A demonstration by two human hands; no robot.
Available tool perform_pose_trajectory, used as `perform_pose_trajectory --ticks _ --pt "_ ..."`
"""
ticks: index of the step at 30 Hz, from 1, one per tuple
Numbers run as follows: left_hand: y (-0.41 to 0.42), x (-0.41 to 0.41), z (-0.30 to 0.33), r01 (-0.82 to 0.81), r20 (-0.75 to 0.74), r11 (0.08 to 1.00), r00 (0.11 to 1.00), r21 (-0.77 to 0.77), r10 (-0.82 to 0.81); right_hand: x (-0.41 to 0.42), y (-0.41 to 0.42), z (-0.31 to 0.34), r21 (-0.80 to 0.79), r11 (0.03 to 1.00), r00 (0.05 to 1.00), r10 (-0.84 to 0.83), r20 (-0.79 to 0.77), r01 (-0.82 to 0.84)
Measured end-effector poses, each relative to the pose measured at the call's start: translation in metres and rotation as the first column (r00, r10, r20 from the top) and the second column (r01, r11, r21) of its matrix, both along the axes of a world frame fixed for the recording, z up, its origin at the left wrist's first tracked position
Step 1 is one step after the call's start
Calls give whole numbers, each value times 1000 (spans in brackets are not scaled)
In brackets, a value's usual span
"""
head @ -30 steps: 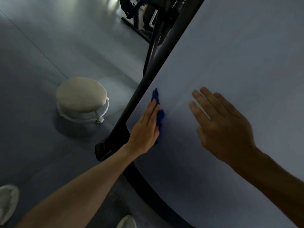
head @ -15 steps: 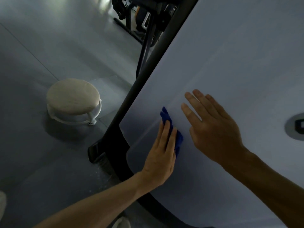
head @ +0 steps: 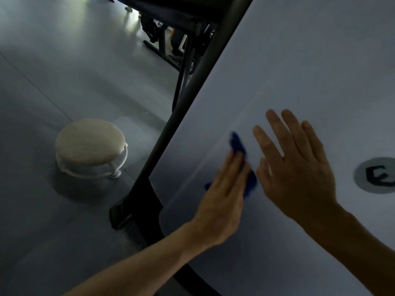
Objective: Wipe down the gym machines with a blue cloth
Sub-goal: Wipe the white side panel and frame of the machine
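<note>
Right now the blue cloth (head: 239, 146) lies flat against the pale grey machine panel (head: 310, 60), pinned under the straight fingers of the left hand (head: 222, 197); a bunched end sticks out past the fingertips toward 11 o'clock and a corner shows at either side of the palm. At 3 o'clock from it, just beside, the right hand (head: 299, 169) is spread flat with its fingers apart, on or just over the same panel; contact is hard to tell. Neither hand pinches anything.

By the look of it, the cloth is light, soft and limp, so it would crumple and slide under the palm; a flat press over its middle should carry it, and the loose end may fold under.

At 3 o'clock on the panel sits a round grey badge (head: 376, 175) bearing a dark angular mark, possibly a letter "E", cut off by the frame edge. No other writing is readable. At 9 o'clock, a cream round stool (head: 89, 142) stands on the floor (head: 64, 60).
</note>
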State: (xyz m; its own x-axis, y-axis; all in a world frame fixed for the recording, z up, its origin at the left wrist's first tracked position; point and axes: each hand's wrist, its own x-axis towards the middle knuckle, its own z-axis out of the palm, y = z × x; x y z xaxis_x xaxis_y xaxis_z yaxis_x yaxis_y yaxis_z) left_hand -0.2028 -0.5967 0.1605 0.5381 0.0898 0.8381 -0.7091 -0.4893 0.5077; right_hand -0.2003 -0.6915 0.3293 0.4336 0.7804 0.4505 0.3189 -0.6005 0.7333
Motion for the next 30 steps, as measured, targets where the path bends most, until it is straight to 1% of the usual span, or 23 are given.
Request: perform_pose_trajectory --ticks 1,2,3,4,5,6,8,9,10,12,14,16,17,18,19,20,21,22,24,26,27,28,30 --pt "-7 -5 0 62 91 992 993 107 -72 -3 -5 5 -12 1000 1000 -15 -6 15" --pt "-3 -1 -1 71 166 976 980 206 -106 -5 -10 9 -20 1000 1000 -24 -11 24" --pt "5 7 -1 51 230 964 967 262 -114 -8 -16 12 -21 1000 1000 -23 -11 23" --pt "15 14 1 43 230 961 967 274 -109 -10 -21 15 -12 1000 1000 -14 -9 14" --pt "25 19 6 25 216 972 973 232 -77 -11 -26 16 -1 1000 1000 -3 -5 3" --pt "36 26 16 28 126 991 991 131 -45 -12 -30 17 1 1000 1000 3 -7 -3" --pt "66 48 33 -134 -29 988 991 -71 132 -12 -34 20 -9 1000 1000 10 -20 -10" --pt "81 62 40 -194 -114 967 978 -167 176 -12 -34 21 -12 1000 1000 18 -26 -18" --pt "95 74 45 -234 -167 945 966 -228 198 -10 -34 22 -12 999 999 31 -29 -31" --pt "101 82 56 -246 -171 941 963 -231 210 -8 -35 24 -7 999 998 53 -30 -53" --pt "76 66 58 -206 -72 970 978 -128 198 -7 -37 23 6 998 998 64 -29 -64" --pt "47 45 45 -123 126 991 985 53 116 -6 -40 20 22 997 996 80 -26 -80" --pt "34 34 37 -94 220 966 975 239 40 -7 -42 18 28 996 996 82 -26 -82" --pt "27 27 31 -82 287 906 957 416 -46 -8 -45 16 28 996 996 87 -28 -86" --pt "28 26 26 -88 336 838 934 538 -118 -9 -48 16 25 996 995 91 -29 -90" --pt "37 30 28 -109 366 795 919 597 -148 -11 -53 16 27 995 995 94 -29 -93" --pt "47 38 34 -129 384 791 912 598 -142 -12 -57 17 32 995 995 94 -30 -94" --pt "57 46 43 -130 373 824 922 552 -105 -14 -61 21 36 995 995 91 -34 -90" --pt "81 65 69 -157 265 935 962 318 71 -18 -69 29 43 996 996 82 -39 -81" --pt "105 81 104 -195 129 976 975 101 182 -22 -78 37 73 993 996 94 -11 -93" --pt "109 86 119 -205 118 977 973 57 197 -24 -82 39 91 991 995 101 6 -101" --pt "106 87 129 -200 143 978 971 55 190 -26 -86 41 110 988 994 106 18 -107" --pt "89 83 139 -206 273 965 949 163 157 -29 -95 43 160 981 993 107 41 -112"
